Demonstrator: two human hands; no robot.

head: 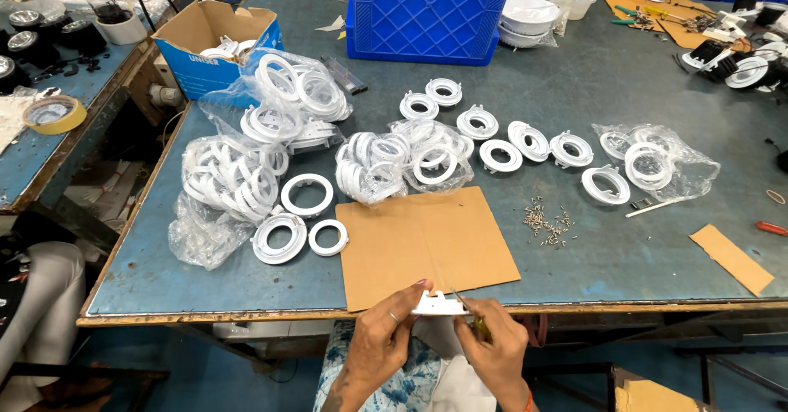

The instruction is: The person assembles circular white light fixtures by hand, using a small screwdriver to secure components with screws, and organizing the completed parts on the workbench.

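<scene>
One white ring is pinched by the left hand at the table's near edge. A small tool is gripped by the right hand. Many rings are laid out; more are bagged.

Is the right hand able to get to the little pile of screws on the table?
Probably yes. The right hand holds a screwdriver at the table edge, and only bare table lies between it and the screws.
</scene>
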